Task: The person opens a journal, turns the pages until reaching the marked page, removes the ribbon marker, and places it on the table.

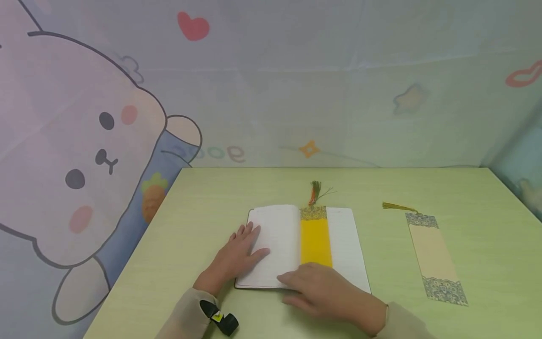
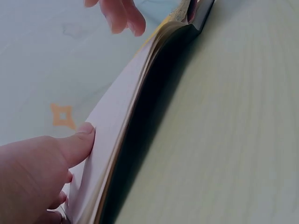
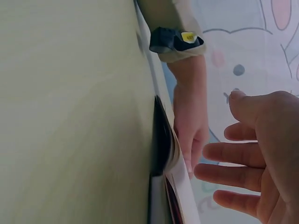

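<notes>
An open notebook (image 1: 277, 245) with white pages lies on the table. On its right page, along the centre fold, is a yellow bookmark (image 1: 315, 241) with a patterned top band and a tassel (image 1: 314, 193) reaching past the far edge. My left hand (image 1: 240, 252) rests on the left page, fingers straight, and its thumb (image 2: 80, 144) presses the paper. Over the near edge, my right hand (image 1: 319, 289) overlaps the bookmark's lower end, hiding it in the head view. The right wrist view shows that right hand (image 3: 261, 154) with fingers extended and nothing between them.
A cream bookmark (image 1: 434, 254) with grey patterned ends and a gold tassel (image 1: 398, 206) lies to the notebook's right on the pale table (image 1: 169, 263). Behind the table hangs a printed cloth (image 1: 271, 94). A black strap (image 1: 219, 318) circles the left wrist.
</notes>
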### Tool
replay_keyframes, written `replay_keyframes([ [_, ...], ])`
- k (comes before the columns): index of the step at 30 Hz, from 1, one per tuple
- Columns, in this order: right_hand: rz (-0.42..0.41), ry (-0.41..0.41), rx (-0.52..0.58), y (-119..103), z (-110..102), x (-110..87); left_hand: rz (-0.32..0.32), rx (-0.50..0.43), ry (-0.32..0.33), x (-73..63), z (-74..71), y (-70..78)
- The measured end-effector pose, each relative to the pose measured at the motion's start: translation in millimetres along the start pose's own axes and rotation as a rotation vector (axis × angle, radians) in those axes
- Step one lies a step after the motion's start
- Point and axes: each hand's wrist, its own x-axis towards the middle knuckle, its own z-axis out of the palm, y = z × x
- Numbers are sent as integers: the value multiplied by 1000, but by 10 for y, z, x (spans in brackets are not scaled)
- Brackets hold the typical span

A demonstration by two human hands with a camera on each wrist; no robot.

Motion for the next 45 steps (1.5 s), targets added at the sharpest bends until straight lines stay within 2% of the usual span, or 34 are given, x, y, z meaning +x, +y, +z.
replay_keyframes([
  [3,12,37,-6,40,-27,-45,-5,-7,-12,-8,16,-21],
  [7,77,43,17,100,-82,-116,-9,-11,-22,-15,40,-39],
  [14,330,6,132,245,-189,-224,-5,-19,-30,-11,41,-30],
  [18,549,-13,236,319,-270,-245,-5,-11,-29,-14,36,-24],
  [23,933,-7,377,438,-396,-255,-3,3,-17,-6,63,-40],
  [26,1098,34,566,516,-457,-286,-6,11,-11,0,86,-53],
  [29,1203,79,795,586,-490,-319,-9,12,-10,1,95,-59],
  [32,1288,107,1018,645,-509,-347,-7,11,-8,3,92,-59],
  [35,1346,112,1169,692,-526,-364,-5,11,-10,3,80,-52],
  [38,1385,104,1234,726,-542,-366,-6,6,-13,2,71,-44],
  [45,1468,77,1281,778,-529,-326,-21,-7,-21,-6,68,-28],
])
